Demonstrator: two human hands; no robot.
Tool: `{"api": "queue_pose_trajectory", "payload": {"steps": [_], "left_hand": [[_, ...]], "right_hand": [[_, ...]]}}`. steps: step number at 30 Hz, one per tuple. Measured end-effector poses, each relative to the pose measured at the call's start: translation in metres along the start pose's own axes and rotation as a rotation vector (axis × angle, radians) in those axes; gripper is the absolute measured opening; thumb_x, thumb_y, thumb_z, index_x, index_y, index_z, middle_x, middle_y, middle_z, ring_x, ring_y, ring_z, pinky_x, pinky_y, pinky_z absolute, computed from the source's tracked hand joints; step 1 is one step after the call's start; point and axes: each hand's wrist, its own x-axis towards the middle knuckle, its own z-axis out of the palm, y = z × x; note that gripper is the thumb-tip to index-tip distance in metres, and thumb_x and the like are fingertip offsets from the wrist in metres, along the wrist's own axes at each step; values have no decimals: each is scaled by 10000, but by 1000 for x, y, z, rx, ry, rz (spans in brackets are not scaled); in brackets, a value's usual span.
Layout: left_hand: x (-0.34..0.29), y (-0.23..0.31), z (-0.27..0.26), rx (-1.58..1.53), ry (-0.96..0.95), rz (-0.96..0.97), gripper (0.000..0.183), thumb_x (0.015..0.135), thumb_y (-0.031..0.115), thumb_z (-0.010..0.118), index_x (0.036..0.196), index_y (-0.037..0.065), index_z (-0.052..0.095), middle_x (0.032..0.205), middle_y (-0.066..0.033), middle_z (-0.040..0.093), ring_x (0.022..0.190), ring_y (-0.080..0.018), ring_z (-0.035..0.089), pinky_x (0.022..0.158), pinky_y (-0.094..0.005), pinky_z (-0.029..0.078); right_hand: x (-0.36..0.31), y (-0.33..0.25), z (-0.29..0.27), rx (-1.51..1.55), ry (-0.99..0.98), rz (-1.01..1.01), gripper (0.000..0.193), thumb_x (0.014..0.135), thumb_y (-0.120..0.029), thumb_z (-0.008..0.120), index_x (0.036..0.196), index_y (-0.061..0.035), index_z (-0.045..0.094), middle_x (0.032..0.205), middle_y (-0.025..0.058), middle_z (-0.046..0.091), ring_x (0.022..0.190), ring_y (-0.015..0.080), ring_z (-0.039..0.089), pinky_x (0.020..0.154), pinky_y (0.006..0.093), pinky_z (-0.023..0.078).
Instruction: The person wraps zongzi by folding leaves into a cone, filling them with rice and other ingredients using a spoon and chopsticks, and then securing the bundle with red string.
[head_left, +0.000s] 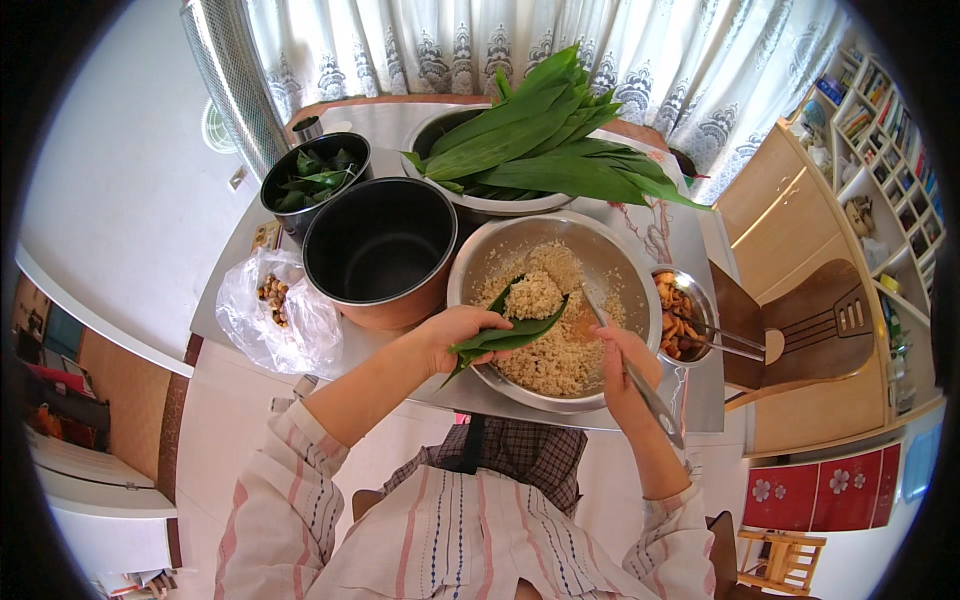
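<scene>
My left hand is closed around a folded green leaf, which it holds over the near left part of a wide metal bowl. A mound of pale, grainy rice lies in the leaf's hollow. More loose rice covers the bowl's bottom and clings to its wall. My right hand, at the bowl's right rim, grips a metal spoon by its handle. The spoon's front end points into the bowl beside the filled leaf; part of it is hard to make out.
Left of the bowl stand an empty dark-lined pot, a smaller pot of green parcels, and a plastic bag of small brown pieces. Behind lies a basin heaped with long leaves. At right, a bowl holds brown chunks and utensils.
</scene>
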Motion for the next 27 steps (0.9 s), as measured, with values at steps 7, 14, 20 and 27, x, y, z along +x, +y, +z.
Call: {"api": "queue_pose_trajectory", "payload": {"steps": [7, 14, 20, 27], "left_hand": [[4, -7, -4, 61, 97, 41, 216, 853, 94, 543, 972, -86, 546, 831, -188, 648, 618, -203, 654, 394, -222, 469], [6, -10, -7, 80, 66, 69, 218, 854, 99, 542, 968, -87, 552, 813, -186, 649, 621, -207, 655, 396, -221, 468], [5, -10, -8, 89, 92, 45, 228, 860, 120, 540, 968, -79, 565, 796, -160, 649, 561, -166, 613, 393, -215, 454], [-6, -18, -6, 56, 86, 116, 239, 843, 85, 541, 1035, -57, 550, 842, -159, 647, 658, -202, 646, 521, -266, 517]], "right_hand": [[1, -6, 9, 216, 121, 242, 196, 955, -124, 427, 1007, 21, 549, 886, 121, 642, 820, 159, 630, 770, 260, 475], [13, -7, 15, 481, 331, 481, 200, 944, -131, 434, 985, 34, 539, 866, 180, 637, 754, 204, 655, 710, 286, 536], [22, -2, 7, 603, 454, 608, 211, 944, -138, 435, 979, 49, 526, 872, 183, 626, 767, 218, 659, 699, 283, 553], [2, 18, 3, 194, 310, 436, 179, 936, -120, 443, 1017, 9, 537, 896, 144, 613, 807, 222, 639, 702, 325, 530]]}}
